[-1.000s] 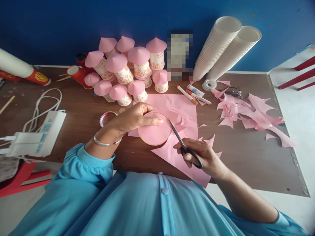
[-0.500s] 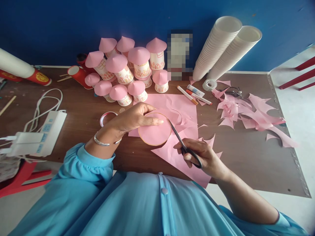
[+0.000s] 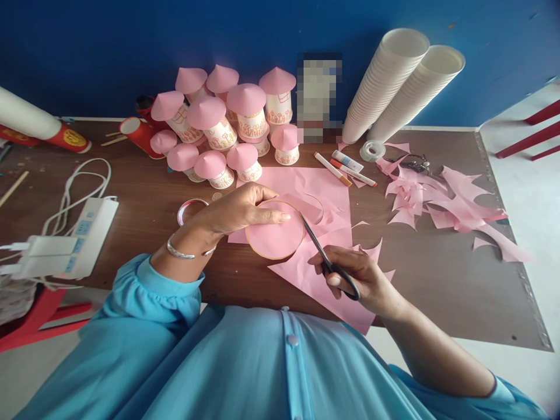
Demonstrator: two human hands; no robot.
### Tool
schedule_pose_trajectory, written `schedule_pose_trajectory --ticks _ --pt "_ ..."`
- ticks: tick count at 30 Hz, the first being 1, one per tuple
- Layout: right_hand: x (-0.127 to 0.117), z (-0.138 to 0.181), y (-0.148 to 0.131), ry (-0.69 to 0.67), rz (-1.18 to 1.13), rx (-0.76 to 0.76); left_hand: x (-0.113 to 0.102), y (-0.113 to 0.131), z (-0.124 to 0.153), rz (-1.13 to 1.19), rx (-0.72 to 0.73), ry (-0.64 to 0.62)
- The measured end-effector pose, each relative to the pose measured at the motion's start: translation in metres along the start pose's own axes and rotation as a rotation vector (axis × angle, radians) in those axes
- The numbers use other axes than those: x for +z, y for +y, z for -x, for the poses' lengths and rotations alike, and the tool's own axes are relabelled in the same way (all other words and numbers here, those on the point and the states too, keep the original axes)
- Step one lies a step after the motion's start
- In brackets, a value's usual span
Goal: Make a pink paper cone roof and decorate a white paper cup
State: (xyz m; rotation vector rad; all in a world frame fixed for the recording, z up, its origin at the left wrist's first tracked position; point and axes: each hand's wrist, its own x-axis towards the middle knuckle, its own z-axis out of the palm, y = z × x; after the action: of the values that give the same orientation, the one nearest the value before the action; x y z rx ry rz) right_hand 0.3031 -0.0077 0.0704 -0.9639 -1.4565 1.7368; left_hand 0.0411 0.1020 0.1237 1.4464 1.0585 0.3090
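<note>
Between the thumb and fingers of my left hand (image 3: 249, 209) is a pink paper circle (image 3: 273, 240) with an orange-brown outline. My right hand (image 3: 356, 277) grips black-handled scissors (image 3: 327, 261), their blades at the circle's upper right edge. Under and behind the circle lie pink paper sheets (image 3: 336, 192), one bearing a curved line. A cut pink offcut (image 3: 324, 291) spreads below the scissors. The undersides of my left fingers are hidden by the paper and thumb.
Paper-cup houses with pink cone roofs (image 3: 207, 112) stand at the back. Markers (image 3: 332, 169), a tape roll (image 3: 373, 150), pink scraps (image 3: 413, 192) and tall cup stacks (image 3: 385, 81) are right of them. A power strip (image 3: 90, 236) with cables lies left, near a tape ring (image 3: 192, 211).
Almost nothing differs. The scissors' blades look slightly shifted along the circle's edge; both hands keep nearly the same place and hold.
</note>
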Motion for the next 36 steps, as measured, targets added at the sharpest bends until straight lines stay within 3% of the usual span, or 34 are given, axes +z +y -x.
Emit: schedule_pose_trajectory --ticks 36 --pt "-0.0001 -0.0017 0.0006 0.004 -0.005 0.007 -0.0019 0.0015 -0.0005 -0.067 0.011 -0.037"
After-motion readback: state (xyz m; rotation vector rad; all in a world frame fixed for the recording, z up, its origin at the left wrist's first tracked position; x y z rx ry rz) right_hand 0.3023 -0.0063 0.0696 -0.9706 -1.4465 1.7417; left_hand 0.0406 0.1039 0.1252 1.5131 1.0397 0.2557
